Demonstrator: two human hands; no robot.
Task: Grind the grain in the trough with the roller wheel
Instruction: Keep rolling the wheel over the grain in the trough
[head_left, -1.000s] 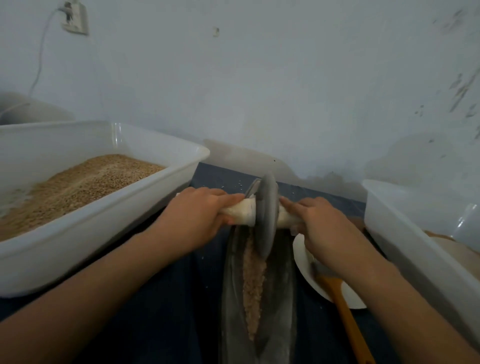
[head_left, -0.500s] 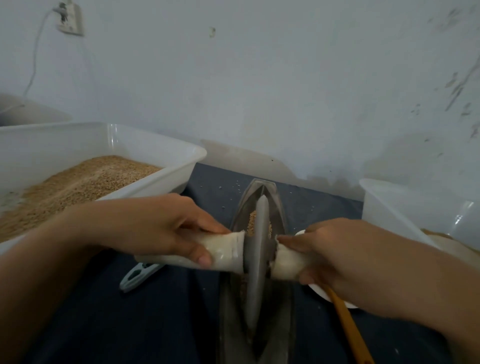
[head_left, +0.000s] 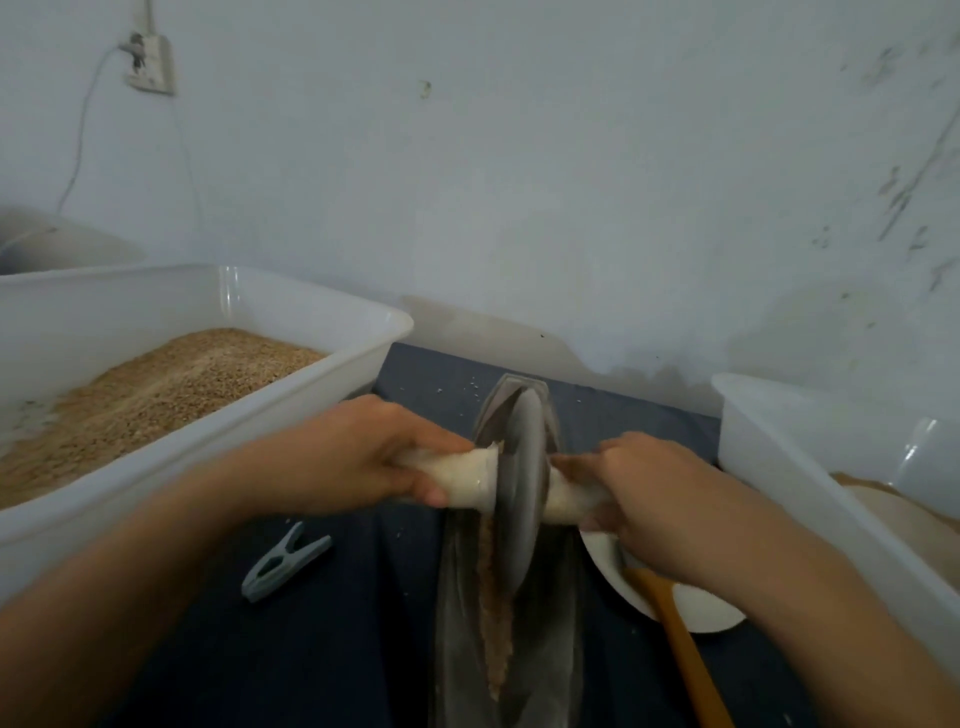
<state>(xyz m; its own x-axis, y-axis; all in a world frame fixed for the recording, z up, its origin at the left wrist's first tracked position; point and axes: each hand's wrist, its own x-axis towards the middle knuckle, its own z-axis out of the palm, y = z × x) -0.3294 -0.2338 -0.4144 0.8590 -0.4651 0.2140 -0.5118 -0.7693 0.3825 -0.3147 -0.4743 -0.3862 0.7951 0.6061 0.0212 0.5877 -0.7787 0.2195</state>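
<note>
Reaching in from the lower corners, both forearms converging on the pale cylindrical axle handle (head_left: 470, 478). Left hand (head_left: 358, 457) curling round the handle's left stub, thumb underneath; right hand (head_left: 639, 486) wrapping the right stub (fingertips near the hub). Standing upright on edge between the two grips, the grey stone roller wheel (head_left: 522, 493), axle running left to right. Lying beneath the grips, the long dark boat-shaped metal trough (head_left: 558, 623), long axis pointing away toward the wall. Trailing along its groove nearer than the wheel, a line of brownish crushed grain (head_left: 496, 613).
</note>
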